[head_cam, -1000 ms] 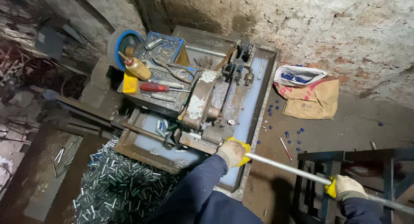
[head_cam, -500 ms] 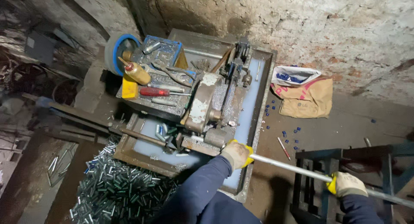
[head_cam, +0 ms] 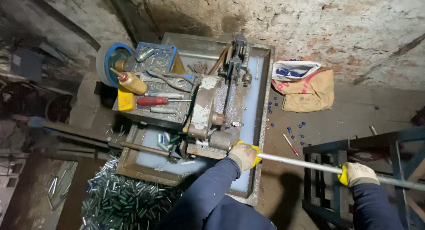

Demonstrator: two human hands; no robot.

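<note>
L hand, in a grey/yellow glove, has its fingers wrapped round the near-left end of a long metal rod, right where the rod meets the cutting machine. R hand, same kind of glove, grips the rod further right, fingers closed round it. Rod runs from the machine's near end out to the right, over a dark blue metal frame, & on past the pic edge. Machine sits in a shallow metal tray w/ pale liquid in it. Left of the machine, on its flat top: red-handled screwdriver, yellow oil bottle, spanners. Blue wheel at far left. Near left, on the floor, a heap of short cut tube pieces. Far right by the wall: brown sack w/ small blue bits spilled near it.
</note>
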